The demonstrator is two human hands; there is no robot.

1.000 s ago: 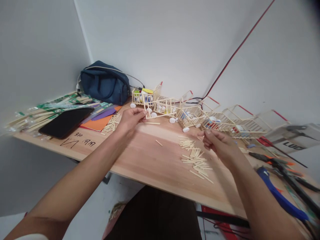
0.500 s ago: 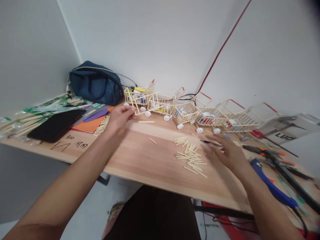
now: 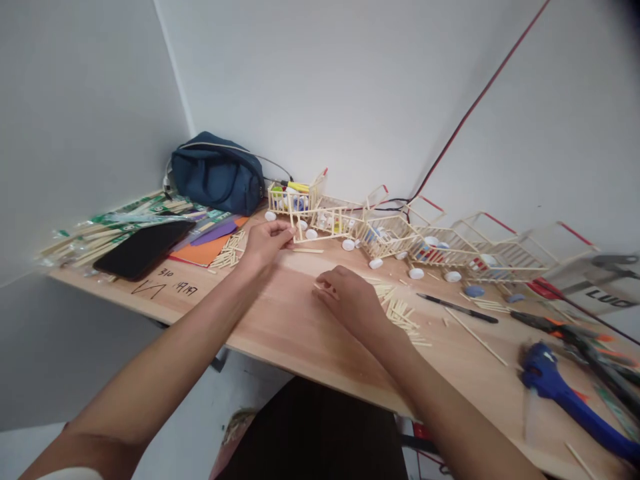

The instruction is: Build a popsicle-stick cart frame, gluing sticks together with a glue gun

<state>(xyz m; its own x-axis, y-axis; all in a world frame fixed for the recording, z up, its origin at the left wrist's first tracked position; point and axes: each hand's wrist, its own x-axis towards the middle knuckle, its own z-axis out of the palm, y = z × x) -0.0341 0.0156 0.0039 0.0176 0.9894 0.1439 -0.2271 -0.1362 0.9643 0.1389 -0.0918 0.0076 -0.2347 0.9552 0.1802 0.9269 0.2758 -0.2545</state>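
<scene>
My left hand [image 3: 273, 243] is closed in a pinch on a small stick frame [image 3: 320, 238], made of thin wooden sticks and raised a little above the table. One loose stick [image 3: 307, 251] lies just beneath it. Lower and to the right, my right hand [image 3: 353, 300] has its fingertips together at the tabletop, a pale bit of a short wooden stick [image 3: 318, 287] showing at them. Partly behind this hand lies a pile of short cut sticks [image 3: 403, 313]. A black pen [image 3: 457, 308] rests on the table to its right.
Several miniature stick carts [image 3: 387, 237] with white wheels stand along the wall. A blue pouch [image 3: 217, 173], a phone [image 3: 145, 250] and packaged sticks [image 3: 105, 233] occupy the left. Farther right are a blue glue gun [image 3: 565, 387] and pliers [image 3: 540, 323].
My right hand has moved left from the pen to the short stick and closed its fingertips there. The pen lies uncovered. My left hand keeps the frame; the view has shifted.
</scene>
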